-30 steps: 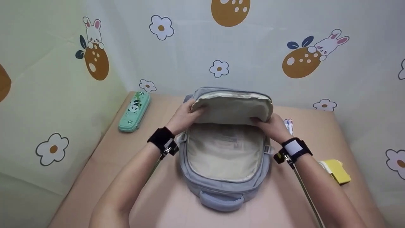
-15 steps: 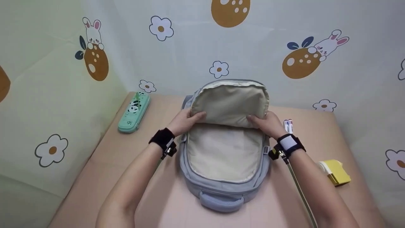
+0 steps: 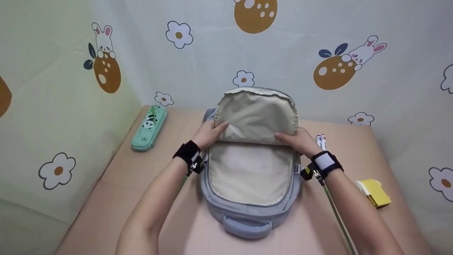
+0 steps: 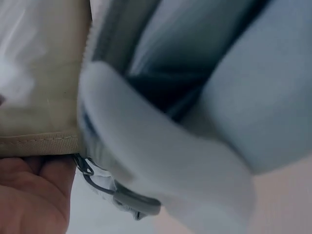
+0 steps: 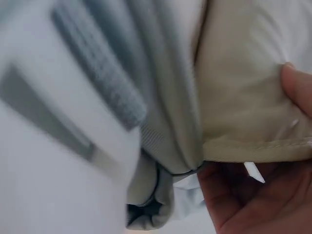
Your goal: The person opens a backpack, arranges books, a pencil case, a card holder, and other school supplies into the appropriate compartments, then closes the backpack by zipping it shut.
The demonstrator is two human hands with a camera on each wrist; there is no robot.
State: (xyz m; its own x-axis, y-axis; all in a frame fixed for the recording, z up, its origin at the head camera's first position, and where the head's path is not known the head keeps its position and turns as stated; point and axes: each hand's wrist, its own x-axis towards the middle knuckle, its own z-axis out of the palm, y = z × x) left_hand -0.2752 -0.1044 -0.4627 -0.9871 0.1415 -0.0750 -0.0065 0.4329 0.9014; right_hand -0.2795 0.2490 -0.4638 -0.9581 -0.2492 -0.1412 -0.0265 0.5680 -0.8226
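A pale grey-blue fabric backpack (image 3: 247,212) lies flat on the peach-coloured tabletop (image 3: 113,198), unzipped, its cream-lined front flap (image 3: 256,115) folded up and back toward the wall. No brand, label or legible writing shows on the bag in any view.

The left hand (image 3: 208,132) grips the flap's lower left corner, fingers (image 3: 221,125) curled over the cream lining with the thumb behind it. The right hand (image 3: 297,140) grips the lower right corner the same way, its fingers (image 3: 281,136) lying on the lining. The flap stands between the two hands, and the open cream-lined compartment (image 3: 249,173) lies just below them, toward the person. The right wrist view shows the thumb tip pressed on the lining and the stitched hem resting on the palm; the left wrist view shows the hem on the fingers beside a dark zip pull (image 4: 117,195).

A mint-green pencil case (image 3: 150,128) printed with pandas lies near the tabletop's left edge, well apart from the bag. Two white marker pens (image 3: 321,141) lie just beside the right hand, and a yellow and white block (image 3: 374,191) sits near the right forearm.
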